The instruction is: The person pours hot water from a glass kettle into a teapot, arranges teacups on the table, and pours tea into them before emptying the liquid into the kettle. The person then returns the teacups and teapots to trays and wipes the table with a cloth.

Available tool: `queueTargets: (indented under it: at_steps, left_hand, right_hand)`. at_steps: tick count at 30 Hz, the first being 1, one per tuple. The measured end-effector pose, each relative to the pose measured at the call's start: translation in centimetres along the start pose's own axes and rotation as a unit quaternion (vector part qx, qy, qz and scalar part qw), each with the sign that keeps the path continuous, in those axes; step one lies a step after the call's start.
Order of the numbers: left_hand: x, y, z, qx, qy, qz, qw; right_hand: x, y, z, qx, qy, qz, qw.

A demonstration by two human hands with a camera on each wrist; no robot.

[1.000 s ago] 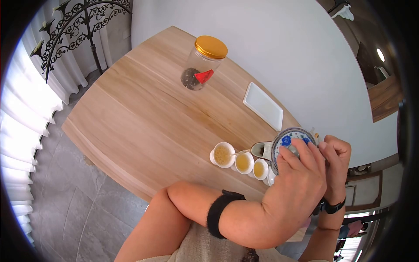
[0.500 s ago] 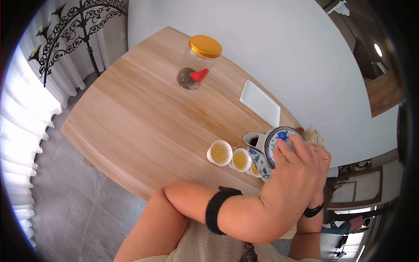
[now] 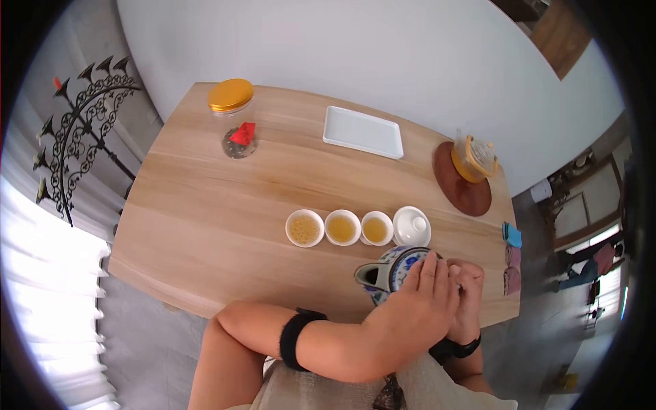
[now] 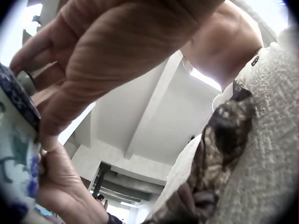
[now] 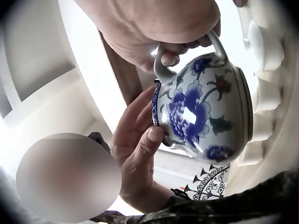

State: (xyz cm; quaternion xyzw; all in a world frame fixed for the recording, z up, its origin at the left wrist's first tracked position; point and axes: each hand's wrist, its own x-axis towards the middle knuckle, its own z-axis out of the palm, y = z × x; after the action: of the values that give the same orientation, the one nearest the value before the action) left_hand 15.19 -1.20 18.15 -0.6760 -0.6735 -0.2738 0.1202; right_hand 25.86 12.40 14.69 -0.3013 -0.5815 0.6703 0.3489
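A blue-and-white floral teapot (image 3: 391, 257) is held close to the body, just nearer than a row of white cups. My right hand (image 3: 470, 294) grips its loop handle, whose curve shows in the right wrist view. Over the teapot lid (image 5: 156, 105) lies my left hand (image 3: 418, 306), fingers extended across the top and thumb at the rim. The lid knob (image 4: 27, 83) shows beside those fingers in the left wrist view. Pale yellow tea fills the left cup (image 3: 305, 228), the middle cup (image 3: 342, 227) and the right cup (image 3: 376, 228); bubbles cover the left one.
Right of the cups stands a white lidded bowl (image 3: 412, 227). Behind lie a white tray (image 3: 362, 133) and a gold-lidded jar (image 3: 232, 119). A glass pot (image 3: 473, 160) rests on a round brown board (image 3: 468, 198); folded cloths (image 3: 512, 256) line the right edge.
One second ago a thin stream of tea ran from the spout into the left cup. The teapot has since moved back toward the body. The head view has turned right.
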Motion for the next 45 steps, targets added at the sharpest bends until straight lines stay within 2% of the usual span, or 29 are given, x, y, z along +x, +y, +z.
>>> queueTargets:
  at_steps: [1, 2, 4, 6, 8, 15, 22, 25, 27, 28, 30, 34, 36, 37, 38, 39, 41, 42, 43, 45]
  left_hand:
    - [-0.4, 0.0, 0.5, -0.003, -0.023, 0.030, 0.999]
    - [-0.8, 0.0, 1.0, -0.007, -0.034, 0.043, 0.998]
    - [-1.4, -0.3, 1.6, -0.020, -0.062, 0.062, 0.996]
    - [-2.0, -0.8, 2.2, -0.033, -0.094, 0.071, 0.993]
    - [-2.2, -1.4, 2.5, -0.065, -0.138, 0.070, 0.986]
    - [-2.6, -2.3, 3.2, -0.136, -0.188, 0.071, 0.970]
    - [-2.0, -2.1, 3.6, -0.213, -0.196, 0.050, 0.956]
    - [-2.1, -2.1, 4.0, -0.228, -0.191, 0.041, 0.954]
    - [-2.0, -2.0, 4.4, -0.235, -0.190, 0.036, 0.953]
    - [-2.0, -1.9, 4.5, -0.244, -0.193, 0.032, 0.950]
    - [-2.0, -1.9, 4.7, -0.250, -0.199, 0.026, 0.947]
    - [-2.1, -1.9, 4.9, -0.254, -0.202, 0.009, 0.946]
    - [-2.0, -1.6, 4.4, -0.256, -0.202, -0.009, 0.945]
    - [-1.8, -1.2, 3.8, -0.275, -0.167, -0.041, 0.946]
    - [-1.7, -1.0, 3.5, -0.295, -0.133, -0.071, 0.944]
    - [-2.1, -1.1, 3.3, -0.293, -0.134, -0.071, 0.944]
    - [-3.9, -2.0, 2.8, -0.353, -0.018, -0.131, 0.926]
    - [-5.0, -2.6, 2.9, -0.326, 0.038, -0.141, 0.934]
    - [-6.2, -3.0, 3.1, -0.297, 0.094, -0.151, 0.938]
    - [-8.8, -2.5, 3.1, -0.285, 0.173, -0.333, 0.882]
  right_hand:
    - [-0.4, 0.5, -0.6, 0.024, -0.024, 0.039, 0.999]
    - [-0.6, 1.2, -1.1, 0.032, -0.009, 0.040, 0.999]
    - [-0.8, 2.4, -1.9, 0.009, -0.045, 0.085, 0.995]
    - [-1.1, 3.2, -1.9, 0.029, -0.011, 0.095, 0.995]
    - [-1.0, 4.6, -2.8, 0.025, -0.077, 0.110, 0.991]
    - [-0.9, 7.5, -3.3, 0.035, -0.115, 0.068, 0.990]
    - [-1.1, 9.4, -3.7, 0.072, -0.098, 0.074, 0.990]
    - [-1.0, 9.4, -3.9, 0.057, -0.099, 0.070, 0.991]
    - [-0.7, 8.9, -4.3, -0.027, -0.119, 0.050, 0.991]
    - [-0.8, 9.0, -4.4, -0.023, -0.119, 0.050, 0.991]
    - [-0.9, 9.2, -4.3, -0.126, -0.099, -0.036, 0.986]
    - [-1.1, 8.5, -4.0, -0.107, -0.082, -0.026, 0.991]
    - [-1.0, 8.7, -4.1, -0.084, -0.023, -0.064, 0.994]
    - [-0.9, 8.8, -4.2, -0.080, -0.024, -0.064, 0.994]
    - [-0.8, 9.0, -4.3, -0.064, 0.028, -0.078, 0.995]
    - [-0.7, 9.1, -4.6, -0.049, 0.080, -0.091, 0.991]
    - [-0.8, 8.9, -5.6, -0.025, 0.093, -0.069, 0.993]
    - [-0.9, 8.7, -6.0, -0.004, 0.106, -0.046, 0.993]
    - [-0.9, 8.5, -6.1, 0.000, 0.119, -0.071, 0.990]
    - [-1.1, 9.0, -7.0, -0.006, 0.136, -0.075, 0.988]
